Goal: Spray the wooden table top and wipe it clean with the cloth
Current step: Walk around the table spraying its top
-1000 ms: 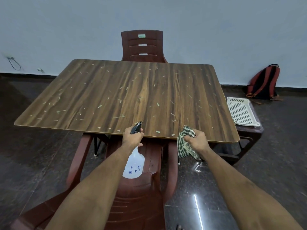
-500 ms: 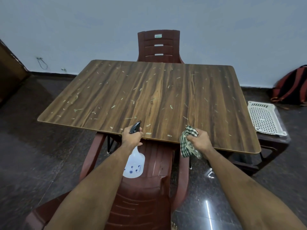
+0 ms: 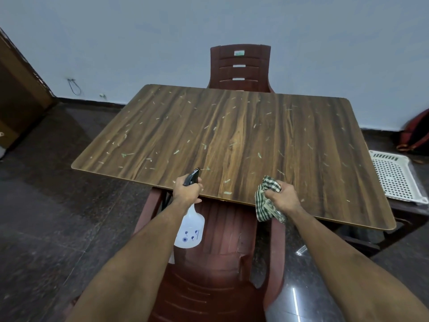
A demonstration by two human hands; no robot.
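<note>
Person stands at the near edge of the wooden counter (image 3: pixel 232 135), both arms stretched forward.

Left hand (image 3: pixel 186 190): grip closed around the neck of a spray bottle (image 3: pixel 190 225). Black nozzle points out over the near edge of the counter. The clear bottle body, with small blue markings, hangs below the hand, in front of the counter edge and above the seat of a red-brown chair (image 3: pixel 209 263) tucked under the near side. Bottle does not touch the counter top.

Right hand (image 3: pixel 282 197): grip closed on a bunched green-and-white checked cloth (image 3: pixel 267 201). Hand and the upper part of the cloth sit over the near edge of the counter; the lower folds hang down past the edge. Cannot tell whether the cloth presses on the surface.

Counter top: dark wood grain, littered all over with small pale scraps and slivers, some greenish. Scraps lie right up to the near edge, between and beside the two hands.

Surroundings: a second red-brown chair (image 3: pixel 240 68) stands at the far side against the pale wall. To the right, a white perforated tray (image 3: pixel 394 175) rests on a low dark stand. A red and black bag (image 3: pixel 417 133) sits at the wall beyond it. Floor is dark and glossy.
</note>
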